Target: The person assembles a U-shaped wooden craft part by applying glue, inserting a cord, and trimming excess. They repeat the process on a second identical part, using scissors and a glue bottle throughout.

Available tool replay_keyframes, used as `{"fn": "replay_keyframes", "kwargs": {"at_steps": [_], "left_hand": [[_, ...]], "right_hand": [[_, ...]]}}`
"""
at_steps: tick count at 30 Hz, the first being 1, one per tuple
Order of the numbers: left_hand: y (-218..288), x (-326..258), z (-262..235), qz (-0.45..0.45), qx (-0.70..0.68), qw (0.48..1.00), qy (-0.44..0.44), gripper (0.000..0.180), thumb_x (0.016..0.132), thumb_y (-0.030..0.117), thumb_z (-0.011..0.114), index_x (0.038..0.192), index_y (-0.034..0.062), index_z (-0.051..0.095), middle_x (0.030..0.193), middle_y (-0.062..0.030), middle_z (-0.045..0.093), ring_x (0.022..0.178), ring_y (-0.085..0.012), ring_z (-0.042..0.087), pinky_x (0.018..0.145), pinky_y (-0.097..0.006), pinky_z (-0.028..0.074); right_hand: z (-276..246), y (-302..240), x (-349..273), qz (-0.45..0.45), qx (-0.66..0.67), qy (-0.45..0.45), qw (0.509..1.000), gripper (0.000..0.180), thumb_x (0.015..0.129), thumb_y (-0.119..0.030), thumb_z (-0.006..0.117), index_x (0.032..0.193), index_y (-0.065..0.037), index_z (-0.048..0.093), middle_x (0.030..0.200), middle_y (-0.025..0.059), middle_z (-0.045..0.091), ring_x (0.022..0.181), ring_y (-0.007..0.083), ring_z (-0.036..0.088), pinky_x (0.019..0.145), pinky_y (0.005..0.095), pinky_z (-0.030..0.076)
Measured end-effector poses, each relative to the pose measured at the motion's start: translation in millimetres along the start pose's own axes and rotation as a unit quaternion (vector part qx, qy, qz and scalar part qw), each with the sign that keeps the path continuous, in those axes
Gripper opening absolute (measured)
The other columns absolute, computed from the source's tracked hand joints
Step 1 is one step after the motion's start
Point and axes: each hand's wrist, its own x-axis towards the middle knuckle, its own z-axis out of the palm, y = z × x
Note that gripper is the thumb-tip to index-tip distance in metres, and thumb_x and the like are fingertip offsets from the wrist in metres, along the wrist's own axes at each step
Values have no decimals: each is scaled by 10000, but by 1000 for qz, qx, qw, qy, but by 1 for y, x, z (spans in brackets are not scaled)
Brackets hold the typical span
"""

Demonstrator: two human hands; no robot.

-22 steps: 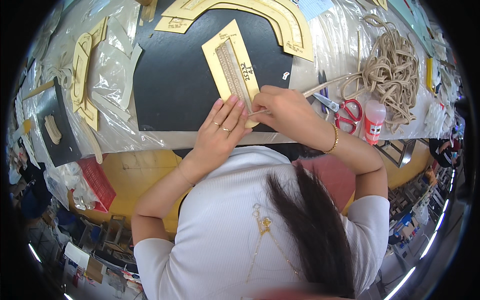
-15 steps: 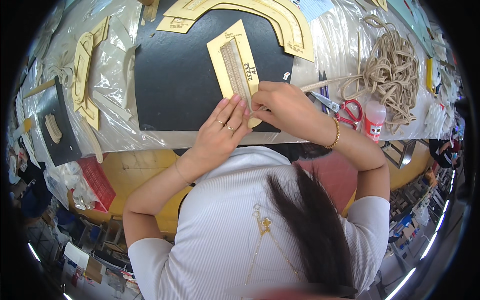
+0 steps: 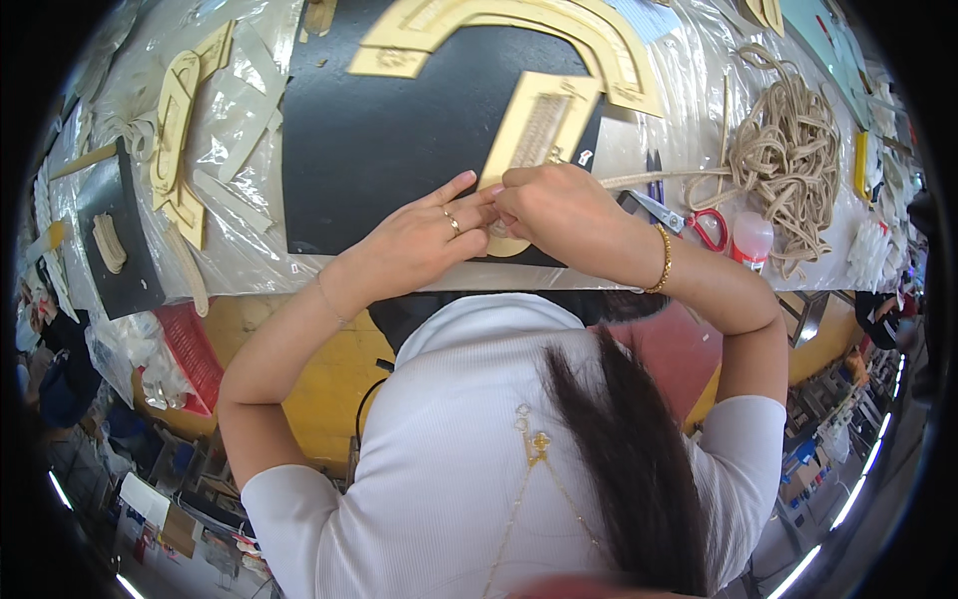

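A pale yellow flat template [image 3: 576, 95] with a slot slants up and to the right on the black mat [image 3: 389, 150]. Braided beige strip lies in the slot. My left hand [image 3: 429, 242] reaches to the template's near end, index finger stretched out and the other fingers against it beside my right fingertips. My right hand [image 3: 564, 212] is closed in a pinch at the same place, on the beige cord [image 3: 654, 180], which runs out behind it to a tangled heap. The pinched bit of cord and the template's rounded end are partly hidden by my fingers.
Right of the mat lie red-handled scissors [image 3: 704, 228], a small bottle [image 3: 750, 240] and the cord heap [image 3: 788, 160]. A curved template [image 3: 479, 20] is at the mat's far edge. Left, more templates [image 3: 178, 130] and a small black board [image 3: 118, 235] rest on plastic sheeting.
The template has swung clockwise, its far end now leaning right instead of left. My left hand has turned, with its index finger spread from the rest. My right hand stays close to the near end.
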Motion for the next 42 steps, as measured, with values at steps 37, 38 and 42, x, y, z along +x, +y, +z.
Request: {"fn": "replay_keyframes", "kwargs": {"at_steps": [37, 38, 42], "left_hand": [[68, -15, 36, -272, 203, 928, 154, 405, 787, 71, 696, 1187, 18, 669, 1341, -109, 606, 1344, -291, 509, 1132, -555, 319], [67, -15, 34, -272, 211, 927, 147, 401, 790, 70, 695, 1187, 20, 670, 1341, -110, 605, 1346, -291, 509, 1131, -556, 315], [63, -19, 33, -266, 155, 934, 180, 411, 799, 86, 700, 1206, 40, 667, 1363, -107, 594, 1361, -290, 500, 1133, -560, 299]], "right_hand": [[13, -25, 19, 91, 45, 64, 993, 152, 825, -146, 721, 810, -13, 650, 902, 122, 618, 774, 328, 675, 663, 419, 538], [12, -26, 20, 92, 38, 77, 992, 161, 821, -154, 726, 829, -14, 648, 895, 123, 620, 777, 327, 678, 660, 419, 539], [15, -29, 18, 115, 8, 106, 988, 217, 793, -183, 757, 827, -37, 600, 849, 100, 607, 767, 319, 657, 653, 421, 515]]}}
